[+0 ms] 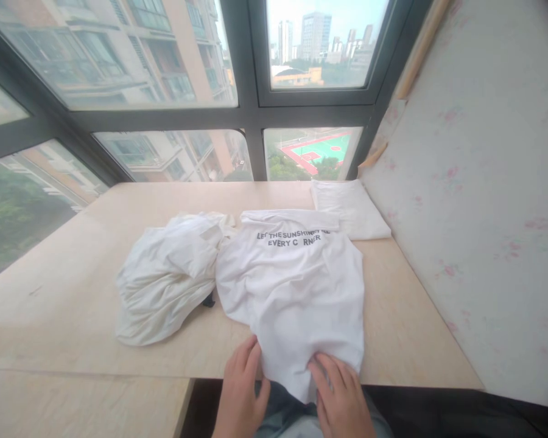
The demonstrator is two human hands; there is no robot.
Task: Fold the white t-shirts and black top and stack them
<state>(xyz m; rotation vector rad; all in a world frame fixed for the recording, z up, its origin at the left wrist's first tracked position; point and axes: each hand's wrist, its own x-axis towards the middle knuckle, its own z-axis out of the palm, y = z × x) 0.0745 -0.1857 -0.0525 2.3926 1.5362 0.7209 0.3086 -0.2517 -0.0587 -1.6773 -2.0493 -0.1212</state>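
White printed garment point(296, 292), spread on surface point(406, 340).
Around it we list: right hand point(340, 389), five o'clock, pinching its edge; left hand point(244, 383), seven o'clock, grip unclear; white bundle point(168, 274), nine o'clock.

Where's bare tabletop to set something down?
Free: pale tabletop left of the crumpled white cloth; the strip behind that cloth, before the window; the right wedge between printed white shirt and floral wall. Crowded: the middle, and the front edge where left hand and right hand touch the shirt.
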